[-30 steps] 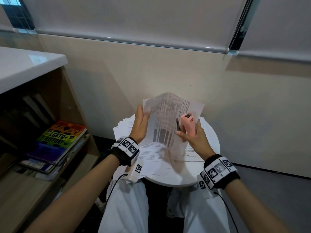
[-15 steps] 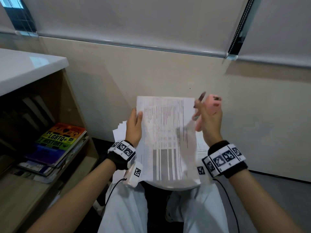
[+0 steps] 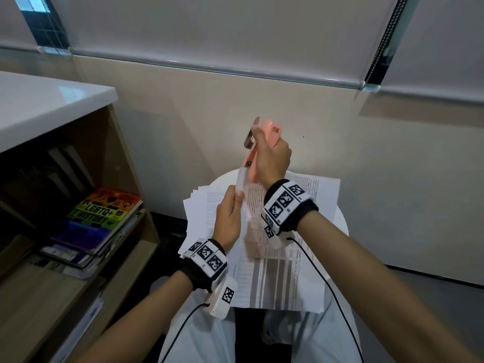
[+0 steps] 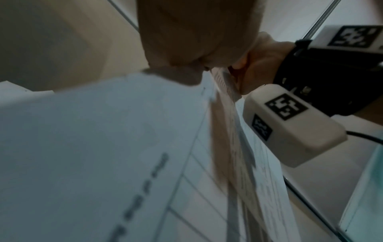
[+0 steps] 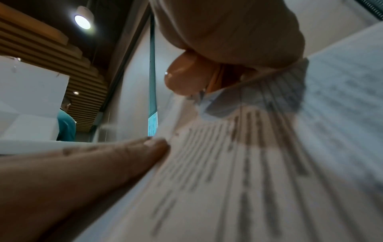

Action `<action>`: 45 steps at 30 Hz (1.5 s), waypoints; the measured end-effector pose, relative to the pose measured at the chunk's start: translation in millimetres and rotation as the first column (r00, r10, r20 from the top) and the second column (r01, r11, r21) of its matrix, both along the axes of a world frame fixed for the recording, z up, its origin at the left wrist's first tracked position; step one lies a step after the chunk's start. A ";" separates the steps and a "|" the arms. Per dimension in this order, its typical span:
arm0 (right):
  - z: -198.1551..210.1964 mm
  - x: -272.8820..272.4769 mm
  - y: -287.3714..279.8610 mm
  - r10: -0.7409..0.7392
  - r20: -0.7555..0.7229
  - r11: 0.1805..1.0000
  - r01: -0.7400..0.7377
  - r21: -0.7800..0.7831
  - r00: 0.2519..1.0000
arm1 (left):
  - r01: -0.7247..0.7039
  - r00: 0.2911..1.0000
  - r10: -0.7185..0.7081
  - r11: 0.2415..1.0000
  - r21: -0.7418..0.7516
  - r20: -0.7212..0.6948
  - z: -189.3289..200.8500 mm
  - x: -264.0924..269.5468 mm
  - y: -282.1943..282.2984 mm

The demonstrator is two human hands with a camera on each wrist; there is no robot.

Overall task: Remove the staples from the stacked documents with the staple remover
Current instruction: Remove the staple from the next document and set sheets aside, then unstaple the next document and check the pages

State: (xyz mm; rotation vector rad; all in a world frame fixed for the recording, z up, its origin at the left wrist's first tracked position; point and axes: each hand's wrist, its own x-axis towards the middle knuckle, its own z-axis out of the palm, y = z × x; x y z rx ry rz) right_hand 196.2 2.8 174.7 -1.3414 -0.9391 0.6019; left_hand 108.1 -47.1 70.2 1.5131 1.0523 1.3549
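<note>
Two hands: one left hand (image 3: pixel 228 221) and one right hand (image 3: pixel 271 158). One pink staple remover (image 3: pixel 267 132), in the right hand. One printed document (image 3: pixel 277 279) held up, pinched at its top edge by the left hand. One fanned pile of further papers (image 3: pixel 199 205) on the one round white table (image 3: pixel 340 221); its sheets overlap too much to count. Two wrist bands (image 3: pixel 207 258) with black-and-white square markers, one per wrist, each with one cable. One wooden shelf unit (image 3: pixel 125 158) at the left edge, holding one small stack of books (image 3: pixel 97 221), its number unclear, only the rainbow cover on top showing plainly
</note>
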 end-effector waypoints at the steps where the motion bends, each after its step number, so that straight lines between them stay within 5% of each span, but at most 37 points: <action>1: -2.0 -1.0 0.5 -0.006 0.021 1.000 0.006 -0.002 1.000 | 0.000 1.000 0.000 1.000 0.005 -0.001 0.4 0.1 0.4; 14: -6.8 3.0 7.8 -0.006 0.046 1.000 0.006 0.012 0.999 | 0.015 0.999 -0.015 1.000 0.000 -0.046 5.9 2.4 2.4; 21: -7.0 82.7 -14.6 -0.085 -0.107 0.996 0.088 0.028 0.991 | 0.052 0.999 -0.052 0.995 -0.080 -0.003 -2.4 -14.8 14.8; 25: -47.6 128.8 -57.6 0.326 -0.329 0.945 -0.292 0.149 0.886 | 0.138 0.990 -0.136 0.989 -0.058 0.038 6.9 -15.3 16.6; 29: -91.8 144.3 -93.0 0.539 -0.404 0.798 -0.602 -0.037 0.739 | 0.114 0.993 -0.112 0.993 -0.043 0.042 9.0 -9.1 26.5; 31: -103.2 150.1 -101.6 0.548 -0.359 0.742 -0.638 -0.208 0.755 | 0.025 1.000 -0.024 0.999 -0.038 0.010 4.8 -6.6 31.3; 34: -117.5 159.7 -108.3 0.477 -0.289 0.699 -0.557 -0.448 0.830 | -0.156 0.983 0.149 0.986 -0.062 -0.105 -11.5 -7.6 42.5; 39: -129.1 193.3 -83.2 0.161 -0.201 0.784 -0.248 -0.568 0.966 | -0.064 0.978 -0.005 0.943 -0.326 -0.208 -45.4 -16.5 57.4; 42: -118.0 215.0 -62.0 0.016 -0.136 0.802 -0.094 -0.590 0.991 | -0.335 0.789 0.080 0.887 -0.318 -0.609 -68.6 -41.7 66.7; 45: -118.0 231.4 -41.1 0.007 -0.054 0.748 -0.042 -0.662 0.998 | -0.481 0.645 0.066 0.809 -0.338 -0.761 -86.1 -66.4 71.3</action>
